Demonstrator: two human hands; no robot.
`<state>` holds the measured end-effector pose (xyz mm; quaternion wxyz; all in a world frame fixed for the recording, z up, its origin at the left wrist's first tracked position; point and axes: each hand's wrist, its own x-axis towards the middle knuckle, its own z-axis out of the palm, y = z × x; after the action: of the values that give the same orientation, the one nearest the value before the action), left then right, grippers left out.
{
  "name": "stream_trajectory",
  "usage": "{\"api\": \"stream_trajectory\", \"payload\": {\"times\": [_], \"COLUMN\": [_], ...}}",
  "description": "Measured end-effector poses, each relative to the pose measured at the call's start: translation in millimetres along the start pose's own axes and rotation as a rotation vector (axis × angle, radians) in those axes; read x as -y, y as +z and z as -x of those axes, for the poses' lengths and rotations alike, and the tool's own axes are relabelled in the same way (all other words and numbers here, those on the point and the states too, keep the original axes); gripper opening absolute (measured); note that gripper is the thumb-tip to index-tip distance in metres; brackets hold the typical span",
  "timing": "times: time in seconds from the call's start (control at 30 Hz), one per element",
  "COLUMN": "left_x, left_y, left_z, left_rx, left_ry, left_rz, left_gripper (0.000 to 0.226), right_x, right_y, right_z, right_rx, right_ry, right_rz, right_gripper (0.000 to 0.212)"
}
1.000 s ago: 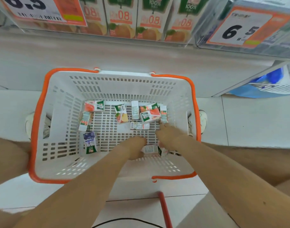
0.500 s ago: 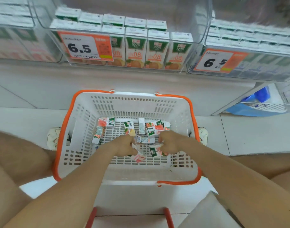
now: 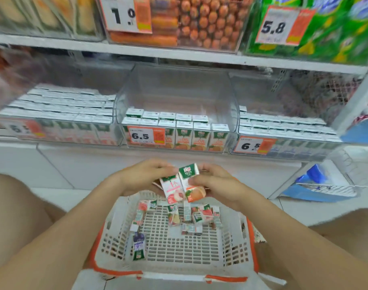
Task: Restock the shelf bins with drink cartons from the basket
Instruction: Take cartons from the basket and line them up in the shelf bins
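Observation:
My left hand (image 3: 143,176) grips a pink peach carton (image 3: 171,190) and my right hand (image 3: 212,183) grips an orange juice carton (image 3: 191,183). Both cartons are held side by side above the far rim of the white basket (image 3: 120,218) with its orange trim. Several small cartons (image 3: 197,216) lie on the basket floor, and a purple one (image 3: 138,245) lies apart at the left. Straight ahead is a clear shelf bin (image 3: 178,97) partly filled with orange juice cartons (image 3: 199,137). Its back half holds nothing.
Clear bins (image 3: 59,114) full of cartons flank the middle bin left and right (image 3: 283,130), each with a 6.5 price tag. An upper shelf (image 3: 178,53) carries snack packs. A blue crate (image 3: 321,185) sits on the floor at the right. My knees frame the basket.
Both hands have lifted out of the basket, each with a carton, and now hold them together above its far rim. The view has tilted up to the shelves.

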<state>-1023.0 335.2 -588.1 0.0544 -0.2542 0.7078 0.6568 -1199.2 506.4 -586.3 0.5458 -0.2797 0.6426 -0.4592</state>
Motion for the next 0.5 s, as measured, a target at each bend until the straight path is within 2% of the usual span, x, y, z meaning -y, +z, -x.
{"api": "stream_trajectory", "payload": {"times": [0.17,0.27,0.37,0.5], "left_x": [-41,-57,-76,-102], "left_y": [-1,-7,-14,-17], "left_z": [14,21,26,16], "left_rx": [-0.187,-0.211,-0.221,-0.423], "left_ry": [0.152,0.183,0.228,0.296], "left_rz": [0.051,0.047,0.022,-0.070], "left_gripper": [0.037,0.034,0.027,0.020], "right_x": [41,64,94,134], "right_y": [17,11,-5,-38], "right_z": [9,14,18,14], "right_rx": [-0.119,-0.195,-0.294,-0.452], "right_ry": [-0.168,-0.255,-0.429,-0.660], "right_rz": [-0.013,0.172,0.360,0.619], "right_gripper": [0.030,0.032,0.035,0.044]}}
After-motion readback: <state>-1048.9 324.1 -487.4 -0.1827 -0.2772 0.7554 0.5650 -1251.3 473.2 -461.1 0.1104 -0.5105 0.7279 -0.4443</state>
